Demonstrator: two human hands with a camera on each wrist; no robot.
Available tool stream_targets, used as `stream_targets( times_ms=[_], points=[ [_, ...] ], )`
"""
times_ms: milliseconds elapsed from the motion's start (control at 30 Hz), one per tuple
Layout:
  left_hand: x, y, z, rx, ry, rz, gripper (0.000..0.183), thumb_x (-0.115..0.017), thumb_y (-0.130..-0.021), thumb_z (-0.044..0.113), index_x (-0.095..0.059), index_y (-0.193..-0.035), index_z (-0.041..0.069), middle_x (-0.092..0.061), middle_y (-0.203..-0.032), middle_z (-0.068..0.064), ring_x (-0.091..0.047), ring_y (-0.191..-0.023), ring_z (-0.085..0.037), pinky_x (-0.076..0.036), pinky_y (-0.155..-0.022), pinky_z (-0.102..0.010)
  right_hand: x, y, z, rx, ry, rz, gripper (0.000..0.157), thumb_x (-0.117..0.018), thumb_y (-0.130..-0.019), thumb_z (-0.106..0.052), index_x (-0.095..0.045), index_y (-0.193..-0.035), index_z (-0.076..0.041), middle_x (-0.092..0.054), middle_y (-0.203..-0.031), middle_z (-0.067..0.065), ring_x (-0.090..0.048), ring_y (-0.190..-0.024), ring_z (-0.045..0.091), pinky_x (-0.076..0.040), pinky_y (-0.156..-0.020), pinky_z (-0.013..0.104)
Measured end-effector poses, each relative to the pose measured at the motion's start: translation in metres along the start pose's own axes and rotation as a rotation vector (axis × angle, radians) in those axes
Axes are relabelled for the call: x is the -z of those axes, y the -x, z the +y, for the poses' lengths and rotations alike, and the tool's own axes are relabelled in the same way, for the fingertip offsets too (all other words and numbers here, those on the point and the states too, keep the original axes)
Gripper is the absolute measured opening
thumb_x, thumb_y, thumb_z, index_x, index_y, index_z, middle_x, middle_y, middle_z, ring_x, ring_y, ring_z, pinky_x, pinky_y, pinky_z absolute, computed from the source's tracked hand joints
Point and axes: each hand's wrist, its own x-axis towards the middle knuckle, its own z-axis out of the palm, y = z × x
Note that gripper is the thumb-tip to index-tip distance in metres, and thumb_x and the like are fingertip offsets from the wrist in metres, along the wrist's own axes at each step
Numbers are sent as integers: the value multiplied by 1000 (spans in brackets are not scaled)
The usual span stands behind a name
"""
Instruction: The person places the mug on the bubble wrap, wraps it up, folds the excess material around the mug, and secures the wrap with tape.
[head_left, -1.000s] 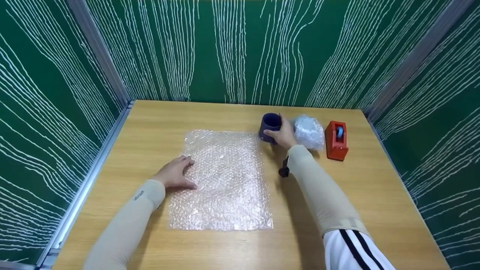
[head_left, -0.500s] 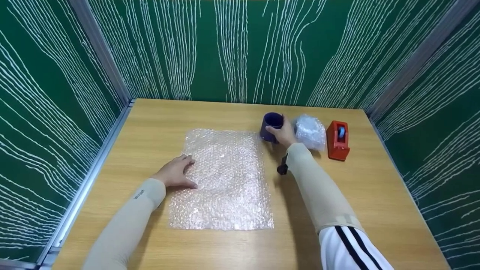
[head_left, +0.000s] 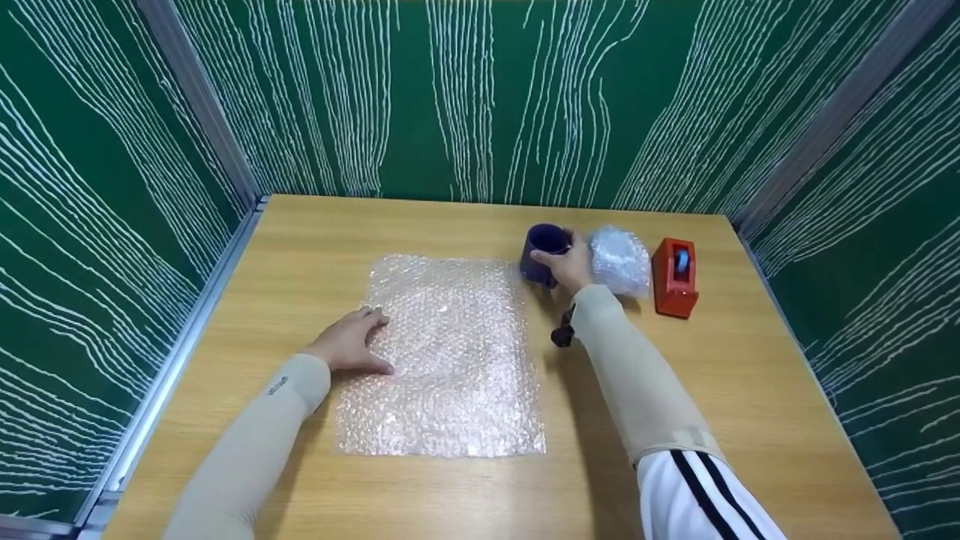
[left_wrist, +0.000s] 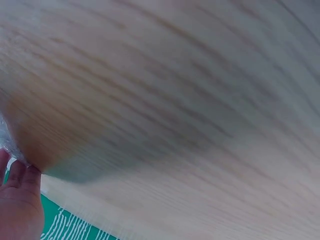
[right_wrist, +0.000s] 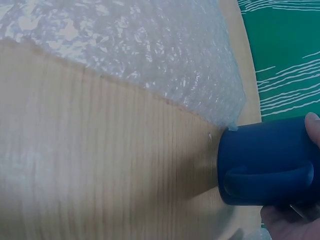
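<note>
A dark blue mug (head_left: 534, 262) stands upright by the far right corner of a bubble wrap sheet (head_left: 457, 352). My right hand (head_left: 570, 262) grips the mug from its right side, thumb and fingers round the body near the rim. In the right wrist view, the mug's handle (right_wrist: 270, 181) shows, outside the grasp. On the sheet's left edge my left hand (head_left: 351, 341) rests with thumb and fingers spread apart. The left wrist view catches only part of that hand (left_wrist: 20, 205), its fingertips at the sheet's edge.
Right of the mug sits a bubble-wrapped bundle (head_left: 619, 261). Farther right stands a red tape dispenser (head_left: 675, 277) with a blue roll. Green walls (head_left: 409, 97) with white lines enclose the wooden table (head_left: 450, 495) at the back and both sides.
The mug has shifted very slightly right, and my right hand's fingers now lie more bent at its rim. My left hand and the sheet stay in place.
</note>
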Motion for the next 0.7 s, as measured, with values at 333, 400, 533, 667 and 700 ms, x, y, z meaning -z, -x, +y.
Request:
stream_targets(
  times_ms=[333, 400, 533, 667, 700],
  points=[
    [1, 3, 2, -5, 12, -19, 111, -92, -77, 62, -45, -164, 12, -29, -176, -24, -27, -163, -50, -26, -133, -65, 2, 11, -1, 68, 8, 8, 86, -88, -93, -19, -40, -162, -1, -49, -164, 22, -46, -154, 37, -40, -130, 50],
    [2, 3, 3, -6, 15, -13, 111, -93, -77, 61, -45, -164, 11, -30, -176, -25, -28, -162, -51, -26, -133, -65, 3, 14, -4, 69, -11, 7, 87, -88, -92, -18, -41, -162, -1, -49, -164, 22, -46, -154, 37, -40, -130, 51],
    [3, 3, 3, 3, 16, -14, 112, -93, -76, 62, -45, -164, 12, -30, -177, -23, -28, -163, -49, -25, -134, -63, 4, 21, -13, 69, -45, -19, 88, -90, -90, -18, -42, -162, -3, -49, -164, 22, -46, -154, 37, -42, -128, 52],
    [2, 2, 1, 0, 13, -9, 113, -93, -75, 62, -45, -164, 12, -30, -176, -24, -29, -163, -49, -25, -134, -64, 4, 31, -21, 94, -15, -73, 89, -91, -89, -19, -43, -162, -5, -50, -164, 21, -47, -154, 37, -43, -128, 51],
    [1, 2, 0, -1, 14, -9, 113, -93, -75, 62, -45, -164, 12, -30, -176, -24, -29, -162, -49, -25, -134, -64, 4, 33, -22, 107, 0, -88, 88, -92, -89, -19, -44, -162, -6, -50, -163, 21, -47, -153, 37, -43, -127, 51]
  ],
)
